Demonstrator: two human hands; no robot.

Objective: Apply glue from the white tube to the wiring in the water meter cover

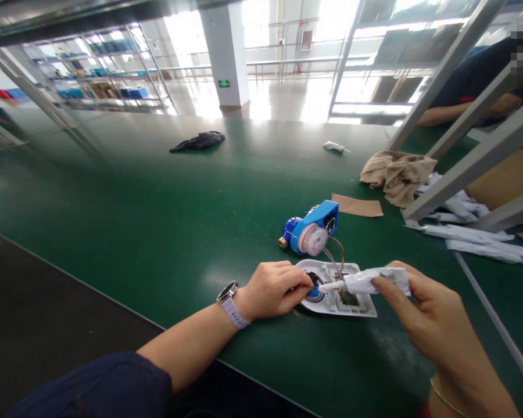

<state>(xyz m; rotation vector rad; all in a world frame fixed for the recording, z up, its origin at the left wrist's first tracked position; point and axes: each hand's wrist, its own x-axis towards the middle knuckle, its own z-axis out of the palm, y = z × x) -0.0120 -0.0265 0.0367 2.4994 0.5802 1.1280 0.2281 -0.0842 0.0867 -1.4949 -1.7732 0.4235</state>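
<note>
A white plastic housing (368, 306) lies open side up on the green table, with a round blue and black part (316, 294) in its left end. My left hand (278, 288) is closed at that end, fingertips pinched by the round part; what they grip, if anything, is hidden. My right hand (431, 310) holds a white glue tube (377, 281), its nozzle pointing left over the round part. Just behind the housing sits a blue water meter (316, 229) with a clear round dial cover. Thin coloured wires (341, 251) run from the meter into the housing.
A brown cardboard strip (357, 205) and a crumpled beige cloth (396, 173) lie behind right, near several white tubes (483, 235) and metal posts (475, 183). Farther back are a dark cloth (199, 141) and another tube (335, 147). A co-worker's arm (447, 115) shows at upper right.
</note>
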